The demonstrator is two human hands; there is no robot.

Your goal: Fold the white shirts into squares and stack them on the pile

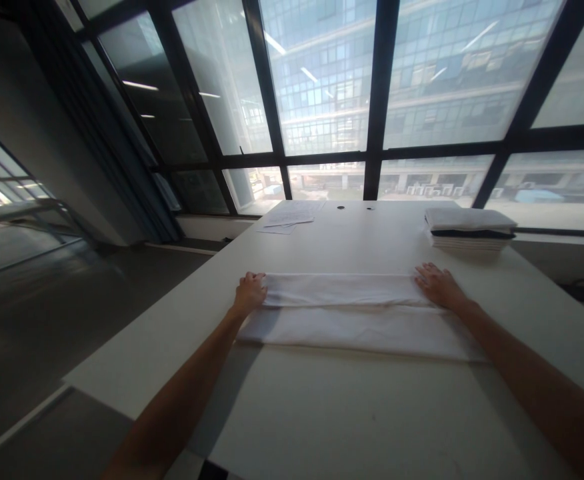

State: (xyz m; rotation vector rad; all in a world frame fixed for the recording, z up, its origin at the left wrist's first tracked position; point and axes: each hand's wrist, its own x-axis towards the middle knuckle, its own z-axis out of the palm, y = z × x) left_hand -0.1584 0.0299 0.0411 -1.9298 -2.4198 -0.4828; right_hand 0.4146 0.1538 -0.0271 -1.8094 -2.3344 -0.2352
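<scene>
A white cloth (342, 313) lies folded across the table in front of me, long side running left to right, with a crease along its middle. My left hand (250, 292) is at its far left corner, fingers curled over the edge and closed on the fabric. At the far right corner, my right hand (438, 285) rests on the cloth with its fingers stretched out and slightly apart. The near strip of the cloth is flat on the tabletop, and my right forearm passes over its right end.
The white table (322, 407) extends toward tall windows (322, 80). A stack of folded cloths (472, 228), white with a dark layer, stands at the back right. Paper sheets (292, 215) lie at the back left. Two small round items, one a dark disc (341, 207), are near the far edge.
</scene>
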